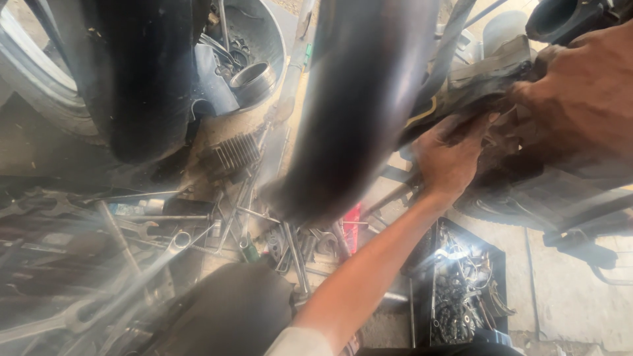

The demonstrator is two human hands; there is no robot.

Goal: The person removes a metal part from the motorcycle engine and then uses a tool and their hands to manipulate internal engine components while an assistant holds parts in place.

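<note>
We see the left hand (448, 158) reaching up from the lower middle of the view, its bare forearm running diagonally from a white sleeve at the bottom edge. Its fingers are curled shut around the lower edge of a dark, greasy machine part (484, 82) that carries a yellowish stripe. The right hand (583, 92) sits large and close at the upper right, laid over the same part from above; we cannot tell how far its fingers are closed, since they are hidden against the metal. So the part lies between the two hands, at the upper right, just beside a broad black tyre (359, 99) that is blurred and runs down the middle of the view.

Below the left forearm stands a black tray (491, 254) filled with small nuts, bolts and bits of chain. Left of the arm, on the floor, lies a loose heap of spanners (151, 234) and long metal tools. A finned engine cylinder (234, 153) rests near the foot of the tyre. Beyond it, at the top, is a round metal basin (273, 39) holding more parts, and a second wheel (125, 79) fills the upper left.
</note>
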